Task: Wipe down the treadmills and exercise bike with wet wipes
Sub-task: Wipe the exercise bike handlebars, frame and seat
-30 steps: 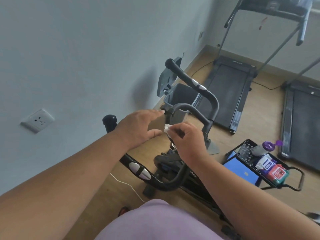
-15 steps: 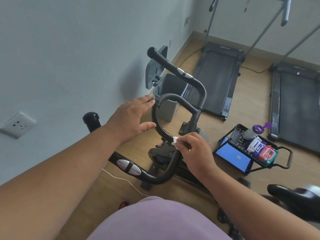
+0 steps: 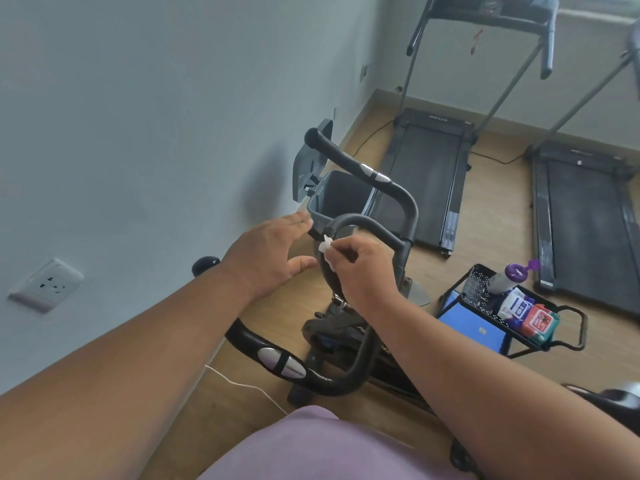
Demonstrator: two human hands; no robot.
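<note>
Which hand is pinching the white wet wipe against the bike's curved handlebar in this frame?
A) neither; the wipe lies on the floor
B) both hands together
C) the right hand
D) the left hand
C: the right hand pinches the white wipe at the curved handlebar, while the left hand is open beside it.

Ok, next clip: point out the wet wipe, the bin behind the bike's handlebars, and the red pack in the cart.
wet wipe (image 3: 326,244), head view, on the white wad pinched in the fingers of the right hand.
bin (image 3: 341,192), head view, on its dark inside wall.
red pack (image 3: 539,321), head view, on its top face.
</note>
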